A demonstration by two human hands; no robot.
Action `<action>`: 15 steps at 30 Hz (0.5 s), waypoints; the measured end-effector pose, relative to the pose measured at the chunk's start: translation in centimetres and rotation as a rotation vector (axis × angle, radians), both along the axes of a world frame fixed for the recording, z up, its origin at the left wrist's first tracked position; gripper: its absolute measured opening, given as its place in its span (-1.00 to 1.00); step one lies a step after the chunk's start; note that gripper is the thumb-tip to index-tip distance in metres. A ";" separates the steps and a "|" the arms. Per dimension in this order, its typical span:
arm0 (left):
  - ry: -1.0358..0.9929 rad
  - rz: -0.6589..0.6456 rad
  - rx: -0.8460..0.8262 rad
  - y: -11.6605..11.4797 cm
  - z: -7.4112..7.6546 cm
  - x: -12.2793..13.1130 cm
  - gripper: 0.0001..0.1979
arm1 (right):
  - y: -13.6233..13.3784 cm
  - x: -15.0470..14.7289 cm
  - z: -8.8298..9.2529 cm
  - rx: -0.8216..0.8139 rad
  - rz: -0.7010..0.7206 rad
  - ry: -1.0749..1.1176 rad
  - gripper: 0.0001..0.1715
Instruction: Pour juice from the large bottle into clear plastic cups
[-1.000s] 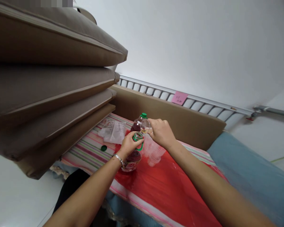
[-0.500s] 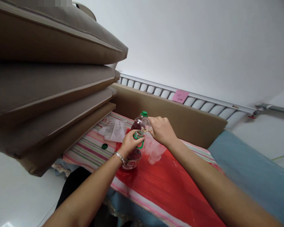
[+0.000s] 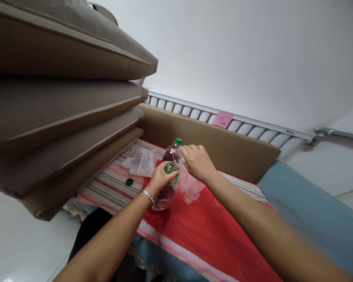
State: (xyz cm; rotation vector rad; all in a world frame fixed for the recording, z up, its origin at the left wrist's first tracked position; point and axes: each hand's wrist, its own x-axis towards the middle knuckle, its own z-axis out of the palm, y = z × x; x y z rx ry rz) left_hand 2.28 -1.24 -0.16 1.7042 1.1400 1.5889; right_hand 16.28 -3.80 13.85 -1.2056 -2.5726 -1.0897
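My left hand (image 3: 158, 179) is wrapped round the neck of an uncapped bottle (image 3: 164, 201) of dark red drink, which stands on a red plastic sheet (image 3: 206, 229). In my right hand (image 3: 198, 161) a clear plastic cup (image 3: 177, 156) is held tilted, its rim close to the bottle's open mouth. Whether any liquid runs from it cannot be made out. Behind them stands a second bottle (image 3: 168, 153) with a green cap on. Several clear cups (image 3: 191, 194) lie just right of the uncapped bottle. A loose green cap (image 3: 129, 182) rests on the striped cloth to the left.
A crumpled clear plastic bag (image 3: 140, 161) lies on the striped cloth (image 3: 106, 194). Stacked brown cushions (image 3: 64, 109) rise at the left. A brown board (image 3: 208, 137) stands behind, against a white radiator (image 3: 204, 116) with a pink note (image 3: 222, 119). Blue fabric (image 3: 308, 207) covers the right side.
My right hand and the cup have shifted slightly left, nearer the uncapped bottle's mouth. My left hand keeps its hold on the bottle.
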 end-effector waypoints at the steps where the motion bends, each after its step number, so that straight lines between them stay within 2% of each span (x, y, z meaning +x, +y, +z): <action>1: -0.001 0.002 -0.003 0.0 0.0 0.0 -0.66 | 0.0 -0.1 -0.1 0.006 0.017 -0.013 -0.65; 6: -0.003 -0.005 -0.006 0.0 0.1 0.0 -0.66 | 0.2 -0.7 -0.4 0.027 0.120 -0.030 -0.65; 9: -0.005 -0.016 -0.014 -0.2 0.3 -0.1 -0.68 | 1.0 0.0 -0.4 -0.029 0.174 0.149 -0.59; 10: -0.008 -0.022 -0.018 -0.2 0.4 -0.2 -0.69 | 1.4 0.7 -0.5 -0.055 0.165 0.295 -0.55; 12: -0.015 -0.030 -0.019 -0.4 0.6 -0.3 -0.70 | 2.3 3.0 -1.5 -0.116 0.107 0.735 -0.47; 13: -0.018 -0.033 -0.019 -0.4 0.7 -0.4 -0.70 | 2.6 4.5 -2.6 -0.160 0.064 0.997 -0.40; 15: -0.015 -0.037 -0.024 -0.4 0.8 -0.4 -0.71 | 3.0 7.7 -5.7 -0.282 -0.026 1.487 -0.24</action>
